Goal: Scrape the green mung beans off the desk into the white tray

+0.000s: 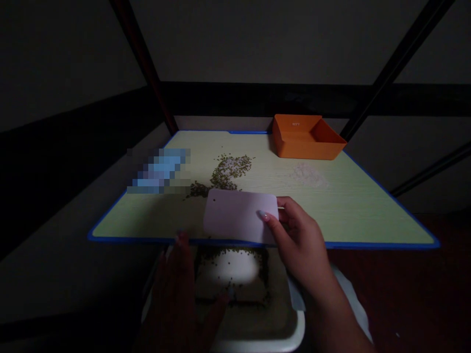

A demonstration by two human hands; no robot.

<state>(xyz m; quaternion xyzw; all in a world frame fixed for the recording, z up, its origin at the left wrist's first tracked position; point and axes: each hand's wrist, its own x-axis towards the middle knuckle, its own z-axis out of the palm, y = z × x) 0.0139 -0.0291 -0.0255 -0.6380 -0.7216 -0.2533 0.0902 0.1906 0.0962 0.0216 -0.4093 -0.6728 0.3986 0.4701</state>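
My right hand (300,240) is closed on a white flat card (239,215) that stands on the near edge of a pale green table (349,206) with a blue rim. Small dark green beans (226,171) lie scattered on the table just beyond the card. Below the table edge my left hand (176,289) grips the left side of a white tray (257,338). In the tray lies a shallow box (230,274) with several beans and a white patch in it.
An orange open box (307,136) stands at the far right of the table. A faint patch of white grains (307,175) lies in front of it. A blurred blue object (160,170) sits at the left. Dark frame bars rise behind the table.
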